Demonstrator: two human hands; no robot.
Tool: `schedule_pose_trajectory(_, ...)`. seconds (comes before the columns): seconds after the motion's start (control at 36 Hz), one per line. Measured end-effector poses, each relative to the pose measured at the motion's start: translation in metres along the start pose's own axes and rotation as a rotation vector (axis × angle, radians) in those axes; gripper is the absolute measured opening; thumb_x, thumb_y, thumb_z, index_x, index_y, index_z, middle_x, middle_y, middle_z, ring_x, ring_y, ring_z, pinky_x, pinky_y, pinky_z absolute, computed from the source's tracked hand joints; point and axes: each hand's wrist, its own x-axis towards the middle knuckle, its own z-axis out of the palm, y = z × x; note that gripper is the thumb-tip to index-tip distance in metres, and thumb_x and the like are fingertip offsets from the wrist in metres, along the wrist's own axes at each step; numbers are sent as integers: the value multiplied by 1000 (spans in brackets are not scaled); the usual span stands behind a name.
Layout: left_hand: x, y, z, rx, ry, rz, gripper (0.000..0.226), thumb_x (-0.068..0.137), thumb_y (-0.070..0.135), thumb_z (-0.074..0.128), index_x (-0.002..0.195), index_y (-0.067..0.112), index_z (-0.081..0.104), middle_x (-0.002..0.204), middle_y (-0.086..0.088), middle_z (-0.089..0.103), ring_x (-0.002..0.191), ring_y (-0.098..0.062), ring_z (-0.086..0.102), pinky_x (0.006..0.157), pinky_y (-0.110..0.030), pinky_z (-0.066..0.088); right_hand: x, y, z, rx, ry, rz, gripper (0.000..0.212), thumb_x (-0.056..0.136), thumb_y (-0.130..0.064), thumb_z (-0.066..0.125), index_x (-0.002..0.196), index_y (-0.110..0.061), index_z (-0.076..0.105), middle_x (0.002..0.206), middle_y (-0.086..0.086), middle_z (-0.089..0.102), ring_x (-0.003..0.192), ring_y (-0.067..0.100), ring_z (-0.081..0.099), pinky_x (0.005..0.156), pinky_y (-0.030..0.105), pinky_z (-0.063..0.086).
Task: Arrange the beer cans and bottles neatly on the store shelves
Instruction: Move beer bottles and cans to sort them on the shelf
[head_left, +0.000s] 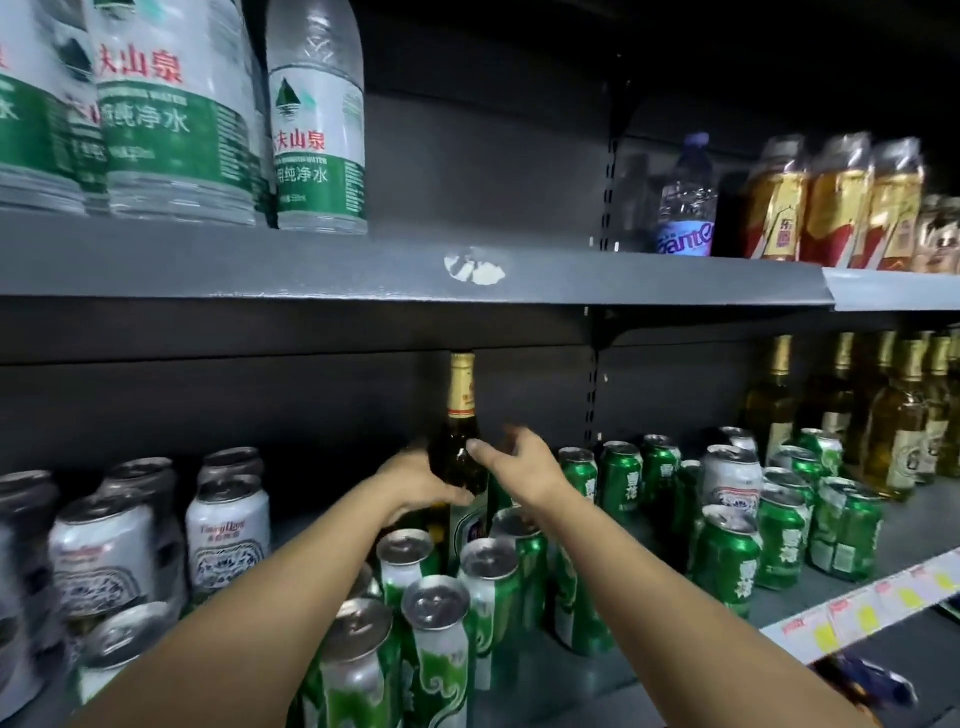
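Note:
A dark green beer bottle (460, 447) with a gold foil neck stands upright at the back of the lower shelf (649, 670). My left hand (415, 486) grips its body from the left. My right hand (519, 465) is at its right side, thumb touching the glass and fingers spread loosely. Green beer cans (491, 587) stand crowded in front of the bottle and to its right. White and silver cans (226, 530) are grouped on the left. More gold-necked beer bottles (904, 426) line the far right of the same shelf.
The upper shelf (415, 275) hangs close above the bottle's cap. It carries large water bottles (314, 124) at left, a purple-labelled bottle (685, 202) and gold-wrapped drinks (831, 202) at right. Price tags (872, 608) run along the lower shelf's front edge.

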Motion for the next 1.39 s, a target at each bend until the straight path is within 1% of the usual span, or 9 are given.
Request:
schedule_pose_trajectory(0.11,7,0,1,-95,-21,62,56,74,15,81,124,23,57,116,3,59,102,-9,54,80,-18,42,30,5,18,25,-93,13,66,70,-55,71,124,-19,59,120,4,65,110,23,61,97,43,49)
schedule_pose_trajectory(0.19,10,0,4,-51,-43,63,55,72,16,82,122,24,60,117,5,62,101,-9,57,76,-15,45,38,10,28,6,-151,23,51,73,-43,78,115,-20,61,112,6,68,103,23,64,93,42,52)
schedule_pose_trajectory(0.31,11,1,7,54,15,47,41,66,20,85,102,26,67,102,5,66,94,-10,61,82,-23,51,39,16,28,-83,-110,-21,58,69,-44,81,118,-19,61,110,5,69,102,23,64,90,39,52)
schedule_pose_trajectory(0.56,-16,32,14,151,215,45,55,50,28,90,97,26,61,96,2,69,90,-16,65,82,-36,55,10,18,1,102,-6,-115,53,68,-37,83,112,-22,56,110,1,67,103,23,63,89,41,51)
schedule_pose_trajectory(0.69,-43,59,25,113,315,95,60,57,23,81,109,23,50,96,4,63,92,-19,62,78,-32,53,-22,20,-28,236,45,-248,47,70,-31,81,106,-24,51,101,-6,67,100,20,62,90,44,49)
schedule_pose_trajectory(0.83,-74,97,47,168,422,298,67,65,21,67,121,47,40,110,15,62,101,-15,61,82,-39,53,-51,29,-59,442,132,-345,62,71,-28,80,122,-31,46,110,-8,65,106,14,61,96,41,48)
schedule_pose_trajectory(0.97,-94,142,74,187,509,442,75,74,12,63,128,54,34,124,25,53,111,-9,56,88,-40,51,-74,39,-100,502,269,-448,53,62,-45,72,108,-44,44,106,-7,66,100,9,63,94,36,49)
schedule_pose_trajectory(1.14,-102,190,119,56,564,581,77,74,3,66,132,45,39,130,21,51,118,-4,51,97,-34,48,-93,59,-155,489,415,-523,77,64,-54,67,128,-16,50,118,-1,63,111,14,60,97,40,47)
schedule_pose_trajectory(1.39,-104,272,214,-333,382,755,64,70,9,70,127,30,50,119,3,61,110,-12,60,93,-33,50,-117,106,-263,384,633,-634,64,73,-45,67,132,-31,45,124,-3,58,116,13,56,95,38,48)
